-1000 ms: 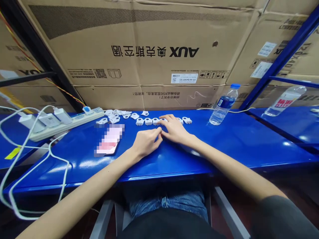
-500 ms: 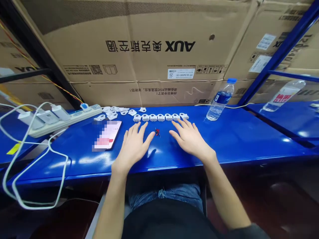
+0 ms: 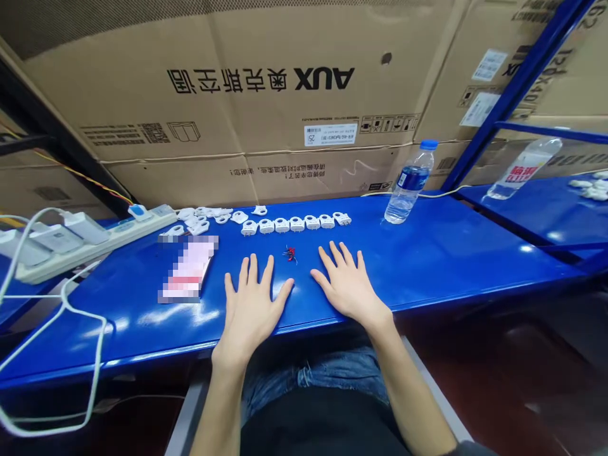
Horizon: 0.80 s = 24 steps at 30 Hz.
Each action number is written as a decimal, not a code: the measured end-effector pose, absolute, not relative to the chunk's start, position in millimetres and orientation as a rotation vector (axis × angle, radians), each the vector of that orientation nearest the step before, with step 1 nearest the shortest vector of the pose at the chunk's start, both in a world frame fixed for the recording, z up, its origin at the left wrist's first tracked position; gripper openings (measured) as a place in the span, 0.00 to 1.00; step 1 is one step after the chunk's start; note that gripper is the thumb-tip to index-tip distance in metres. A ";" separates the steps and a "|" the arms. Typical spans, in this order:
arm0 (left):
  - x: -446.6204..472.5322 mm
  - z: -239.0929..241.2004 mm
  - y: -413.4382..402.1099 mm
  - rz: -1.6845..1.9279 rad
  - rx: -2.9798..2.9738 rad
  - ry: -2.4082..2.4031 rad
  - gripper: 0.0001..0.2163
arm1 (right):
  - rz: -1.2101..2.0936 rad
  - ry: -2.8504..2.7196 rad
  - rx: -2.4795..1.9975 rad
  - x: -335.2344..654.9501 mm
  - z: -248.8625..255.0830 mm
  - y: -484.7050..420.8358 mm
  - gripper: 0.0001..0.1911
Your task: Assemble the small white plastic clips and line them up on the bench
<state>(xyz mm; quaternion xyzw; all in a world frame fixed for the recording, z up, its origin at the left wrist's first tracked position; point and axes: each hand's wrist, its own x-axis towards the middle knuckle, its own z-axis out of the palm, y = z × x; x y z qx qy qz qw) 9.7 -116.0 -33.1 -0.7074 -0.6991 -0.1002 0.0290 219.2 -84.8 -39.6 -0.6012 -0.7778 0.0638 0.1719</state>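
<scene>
Head view: left hand [image 3: 254, 307] and right hand [image 3: 350, 288] spread, empty, flanking the near side of the red wire bits [image 3: 291, 254]; these seem light, bendy; best pinched mid-clump.

Phone [image 3: 190, 271] pixelated, screen unreadable. Red-and-dark bits [image 3: 291, 254] too small to identify — count unclear. Leftmost charger [image 3: 21, 248] cut by left edge. Left hand [image 3: 251, 304], right hand [image 3: 349, 284] — palms hidden.

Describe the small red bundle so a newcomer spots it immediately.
On the blue table, find the row of white plugs. In front of it, roughly between the left hand and right hand, lies the red bundle; its red and dark strands set it apart from white plugs.
</scene>
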 end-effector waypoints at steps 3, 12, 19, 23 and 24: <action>11.1 -31.2 -117.2 -0.255 -2.181 -2.142 0.35 | 0.210 -2.242 -1.765 217.1 -32.6 -86.7 0.36; 15.1 -25.3 -119.5 -0.224 -2.176 -2.149 0.33 | 0.296 -2.298 -1.876 215.3 -14.6 -92.0 0.36; 11.4 -30.1 -119.2 -0.473 -2.239 -2.197 0.33 | 0.349 -2.263 -1.848 217.4 -19.2 -90.3 0.36; 4.8 -15.9 -112.6 -1.162 -2.266 -2.382 0.40 | 0.627 -2.106 -1.648 229.8 -11.6 -86.9 0.38; 3.8 -8.8 -110.4 -1.469 -2.207 -2.425 0.40 | 0.713 -1.985 -1.566 231.9 -5.5 -86.8 0.38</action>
